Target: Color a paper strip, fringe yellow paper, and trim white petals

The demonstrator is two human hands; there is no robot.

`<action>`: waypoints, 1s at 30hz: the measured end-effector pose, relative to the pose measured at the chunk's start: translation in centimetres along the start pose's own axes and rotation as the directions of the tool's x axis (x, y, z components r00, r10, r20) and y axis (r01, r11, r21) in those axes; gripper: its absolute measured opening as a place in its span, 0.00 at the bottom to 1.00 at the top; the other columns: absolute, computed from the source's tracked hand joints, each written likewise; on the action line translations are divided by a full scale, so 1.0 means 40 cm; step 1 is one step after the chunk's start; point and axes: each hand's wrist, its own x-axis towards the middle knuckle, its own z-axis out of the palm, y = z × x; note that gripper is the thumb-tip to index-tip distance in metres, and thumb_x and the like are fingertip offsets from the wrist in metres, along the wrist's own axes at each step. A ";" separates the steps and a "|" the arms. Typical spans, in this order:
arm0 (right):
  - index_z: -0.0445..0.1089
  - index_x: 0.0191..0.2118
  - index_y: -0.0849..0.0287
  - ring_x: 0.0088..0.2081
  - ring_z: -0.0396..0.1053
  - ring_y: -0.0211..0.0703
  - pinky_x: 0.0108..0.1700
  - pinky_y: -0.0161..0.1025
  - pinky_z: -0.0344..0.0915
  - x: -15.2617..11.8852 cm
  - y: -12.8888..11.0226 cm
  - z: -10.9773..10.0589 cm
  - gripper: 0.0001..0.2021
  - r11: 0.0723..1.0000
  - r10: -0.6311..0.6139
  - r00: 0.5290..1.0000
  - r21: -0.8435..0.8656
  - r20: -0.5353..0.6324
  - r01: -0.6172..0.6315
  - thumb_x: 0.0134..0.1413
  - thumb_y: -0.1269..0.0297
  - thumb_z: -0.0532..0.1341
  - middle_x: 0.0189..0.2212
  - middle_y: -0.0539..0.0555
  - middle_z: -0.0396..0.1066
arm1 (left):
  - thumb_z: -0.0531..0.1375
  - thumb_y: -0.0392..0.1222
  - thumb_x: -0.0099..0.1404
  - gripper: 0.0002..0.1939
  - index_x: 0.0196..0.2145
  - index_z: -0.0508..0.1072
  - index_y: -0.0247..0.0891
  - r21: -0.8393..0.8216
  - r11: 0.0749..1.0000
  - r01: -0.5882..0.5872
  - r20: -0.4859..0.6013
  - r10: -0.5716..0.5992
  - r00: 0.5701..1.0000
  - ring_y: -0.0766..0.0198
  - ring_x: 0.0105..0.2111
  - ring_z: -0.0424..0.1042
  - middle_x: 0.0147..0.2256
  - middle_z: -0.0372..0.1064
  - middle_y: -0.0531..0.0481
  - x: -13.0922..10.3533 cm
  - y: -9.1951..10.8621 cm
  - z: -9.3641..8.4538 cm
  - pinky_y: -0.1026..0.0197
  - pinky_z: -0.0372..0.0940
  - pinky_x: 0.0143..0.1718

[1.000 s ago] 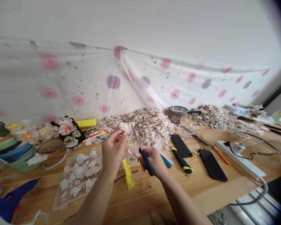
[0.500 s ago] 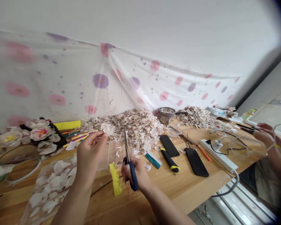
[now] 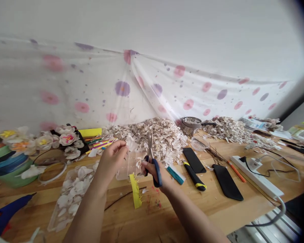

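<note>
1. white petal (image 3: 131, 143): pinched between the thumb and fingers of the left hand (image 3: 112, 160), above the desk (image 3: 129, 221) and in front of the petal heap (image 3: 164, 135). it looks thin, soft and very light, likely to crease or tear; best taken lightly near one edge.
2. scissors (image 3: 150, 147): just right of the petal, the right hand (image 3: 151, 167) curled round the dark blue handles. they look stiff and heavier; best gripped by the loops.

Metal-bladed scissors (image 3: 150, 149) have smooth plastic handles (image 3: 157, 173).
</note>
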 end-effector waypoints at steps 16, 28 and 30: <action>0.63 0.28 0.58 0.23 0.57 0.36 0.26 0.33 0.56 0.046 -0.119 0.018 0.08 0.971 -0.180 0.983 -0.164 -0.024 0.174 0.44 0.60 0.61 0.20 0.46 0.61 | 0.52 0.42 0.59 0.07 0.24 0.62 0.41 0.238 0.934 -0.265 0.281 0.195 0.940 0.64 0.26 0.60 0.24 0.58 0.56 -0.032 0.064 -0.022 0.63 0.54 0.27; 0.61 0.31 0.57 0.26 0.58 0.38 0.32 0.37 0.58 0.061 -0.100 -0.020 0.14 0.932 -0.363 0.930 -0.038 -0.058 0.361 0.56 0.50 0.58 0.22 0.48 0.59 | 0.57 0.49 0.59 0.10 0.27 0.69 0.40 0.040 0.993 -0.111 0.093 0.106 0.990 0.64 0.26 0.62 0.24 0.62 0.55 -0.019 0.033 0.006 0.64 0.57 0.29; 0.60 0.32 0.57 0.27 0.57 0.39 0.32 0.37 0.58 0.055 -0.094 -0.014 0.18 0.928 -0.370 0.928 -0.029 0.027 0.371 0.57 0.45 0.55 0.23 0.48 0.58 | 0.58 0.49 0.59 0.11 0.28 0.71 0.39 -0.001 0.992 -0.130 -0.043 0.130 0.991 0.65 0.27 0.63 0.25 0.64 0.54 -0.020 0.032 0.008 0.64 0.58 0.29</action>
